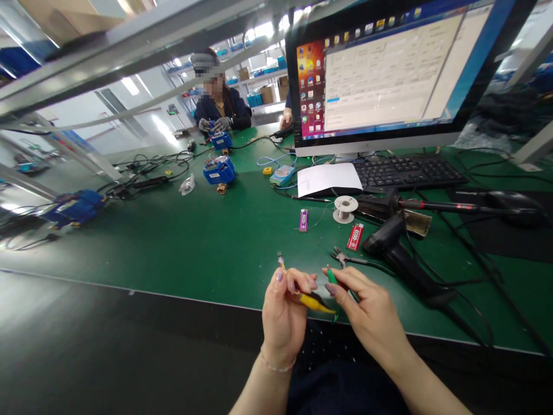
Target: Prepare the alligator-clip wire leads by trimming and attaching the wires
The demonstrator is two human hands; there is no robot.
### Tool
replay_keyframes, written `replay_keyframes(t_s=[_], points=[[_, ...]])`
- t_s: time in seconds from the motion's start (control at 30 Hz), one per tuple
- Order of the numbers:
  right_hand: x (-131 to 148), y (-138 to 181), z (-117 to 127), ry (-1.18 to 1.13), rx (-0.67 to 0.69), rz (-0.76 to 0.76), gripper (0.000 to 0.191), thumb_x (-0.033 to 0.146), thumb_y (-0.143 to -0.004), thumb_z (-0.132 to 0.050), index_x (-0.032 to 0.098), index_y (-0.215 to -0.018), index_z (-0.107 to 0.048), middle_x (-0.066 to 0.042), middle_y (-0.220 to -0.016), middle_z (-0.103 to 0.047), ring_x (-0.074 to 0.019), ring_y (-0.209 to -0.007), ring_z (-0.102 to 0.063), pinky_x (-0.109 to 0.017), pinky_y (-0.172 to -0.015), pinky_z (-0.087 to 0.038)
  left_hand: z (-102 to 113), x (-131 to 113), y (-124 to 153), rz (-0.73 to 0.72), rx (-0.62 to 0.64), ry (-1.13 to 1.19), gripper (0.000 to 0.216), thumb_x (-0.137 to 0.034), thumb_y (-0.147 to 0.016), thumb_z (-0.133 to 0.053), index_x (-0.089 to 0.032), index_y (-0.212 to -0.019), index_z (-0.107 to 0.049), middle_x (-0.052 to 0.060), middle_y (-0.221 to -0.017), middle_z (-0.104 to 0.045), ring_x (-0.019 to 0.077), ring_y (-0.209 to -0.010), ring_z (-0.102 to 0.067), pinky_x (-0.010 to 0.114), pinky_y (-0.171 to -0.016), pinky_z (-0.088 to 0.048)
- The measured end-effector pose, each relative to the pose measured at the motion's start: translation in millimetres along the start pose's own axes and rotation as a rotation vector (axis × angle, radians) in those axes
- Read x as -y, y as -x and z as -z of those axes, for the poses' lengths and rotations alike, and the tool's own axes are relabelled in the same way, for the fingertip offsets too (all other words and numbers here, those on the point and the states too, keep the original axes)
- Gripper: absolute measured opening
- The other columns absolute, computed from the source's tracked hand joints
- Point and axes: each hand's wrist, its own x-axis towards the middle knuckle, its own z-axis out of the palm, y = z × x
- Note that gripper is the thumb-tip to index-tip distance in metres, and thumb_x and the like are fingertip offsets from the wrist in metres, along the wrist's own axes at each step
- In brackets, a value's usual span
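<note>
My left hand (283,305) is closed, its thumb and fingers pinching a thin lead with a small plug-like end (280,260) that points up. A yellow-and-black tapered piece (316,302) extends from below its fingers toward the right, with a bit of green at its tip. My right hand (367,300) pinches a slim green piece with a small metal tip (330,275) between thumb and forefinger; its exact kind is unclear. Both hands are close together over the bench's front edge. Beyond the right hand lie pliers (343,257) with dark handles.
On the green bench (242,242) lie a purple lighter (304,221), a red lighter (355,237), a solder spool (344,210) and a barcode scanner (406,259). Behind stand a keyboard (406,172), monitor (389,75) and blue valve-like units (219,171). A gloved co-worker (222,104) sits opposite.
</note>
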Motion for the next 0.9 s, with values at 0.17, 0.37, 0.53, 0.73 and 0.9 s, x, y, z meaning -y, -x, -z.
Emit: replay_keyframes(t_s=[0.17, 0.37, 0.53, 0.73, 0.9], points=[[3.0, 4.2, -4.6, 0.129, -0.114, 0.193, 0.015, 0.019, -0.09, -0.052, 0.013, -0.094, -0.065, -0.003, -0.081, -0.064, -0.0093, -0.075, -0.059, -0.017, -0.07, -0.043, -5.0, -2.5, 4.1, 0.065, 0.022, 0.043, 0.032, -0.029, -0.092, -0.043, -0.018, -0.063, -0.047, -0.007, -0.047, -0.035, 0.008, -0.044, -0.031, 0.02, -0.05, -0.036], [8.9, 8.9, -7.1, 0.141, -0.097, 0.264, 0.014, 0.013, -0.089, -0.05, 0.012, -0.09, -0.064, -0.004, -0.077, -0.062, -0.0106, -0.072, -0.058, -0.019, -0.068, -0.043, -1.6, 7.5, 11.3, 0.021, 0.018, -0.285, 0.03, -0.035, -0.09, -0.049, -0.018, -0.065, -0.05, -0.004, -0.056, -0.042, 0.0082, -0.051, -0.037, 0.021, -0.051, -0.032], [12.4, 8.7, -4.0, 0.044, -0.055, 0.214, 0.017, 0.013, -0.089, -0.049, 0.016, -0.087, -0.066, 0.0, -0.072, -0.059, -0.0089, -0.067, -0.055, -0.018, -0.063, -0.042, -0.3, 4.4, 9.5, -0.054, 0.113, -0.389, 0.029, -0.035, -0.09, -0.049, -0.018, -0.067, -0.055, -0.001, -0.072, -0.049, 0.0108, -0.066, -0.044, 0.023, -0.062, -0.035], [14.9, 5.5, 4.9, -0.114, 0.121, 0.059, 0.022, 0.022, -0.091, -0.048, 0.02, -0.083, -0.069, 0.002, -0.065, -0.057, -0.0087, -0.062, -0.053, -0.019, -0.058, -0.039, 2.2, -3.3, 3.0, 0.209, 0.251, -0.19, 0.034, -0.037, -0.085, -0.056, -0.016, -0.059, -0.05, -0.002, -0.063, -0.044, 0.0095, -0.056, -0.039, 0.023, -0.057, -0.032], [13.9, 2.9, 7.5, -0.231, 0.234, -0.103, 0.035, 0.042, -0.09, -0.048, 0.019, -0.076, -0.07, 0.0, -0.06, -0.052, -0.0122, -0.058, -0.049, -0.023, -0.055, -0.038, 3.1, -4.7, 0.4, 0.273, 0.261, -0.16, 0.034, -0.036, -0.081, -0.06, -0.016, -0.056, -0.048, -0.003, -0.059, -0.042, 0.0093, -0.055, -0.037, 0.024, -0.058, -0.032]])
